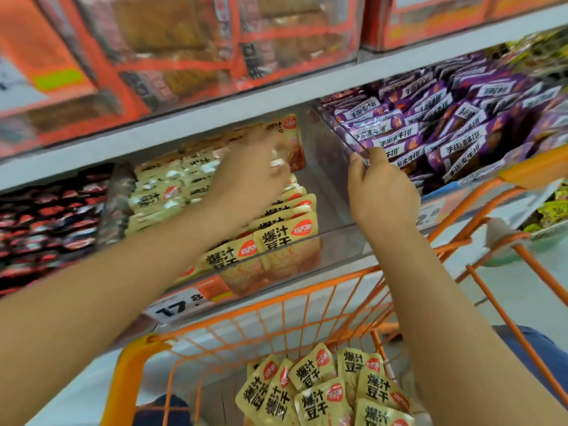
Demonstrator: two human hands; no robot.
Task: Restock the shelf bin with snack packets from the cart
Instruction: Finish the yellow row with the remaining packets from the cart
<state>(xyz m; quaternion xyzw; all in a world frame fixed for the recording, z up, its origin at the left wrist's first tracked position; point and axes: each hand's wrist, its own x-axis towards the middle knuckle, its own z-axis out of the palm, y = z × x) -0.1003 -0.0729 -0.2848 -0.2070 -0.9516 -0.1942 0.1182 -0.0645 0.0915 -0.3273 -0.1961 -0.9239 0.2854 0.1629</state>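
left hand (pixel 252 176) reaches deep into the clear shelf bin (pixel 338 238), fingers pinching a yellow snack packet (pixel 292 139) at the back, w/ more yellow packets stacked below it. right hand (pixel 381 192) grips the bin's right wall top edge, purple packets (pixel 430 130) just beyond. orange cart (pixel 276 309) sits below the bin w/ loose yellow packets (pixel 325 392) inside.

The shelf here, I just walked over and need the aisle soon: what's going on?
A person is restocking a clear shelf bin with yellow snack packets. The left hand reaches deep into the bin, at the packets toward the back; it is too blurred to tell whether it holds one. The right hand grips the bin's clear divider wall beside the purple packets. More yellow packets still lie in the orange cart below, so the job isn't finished.
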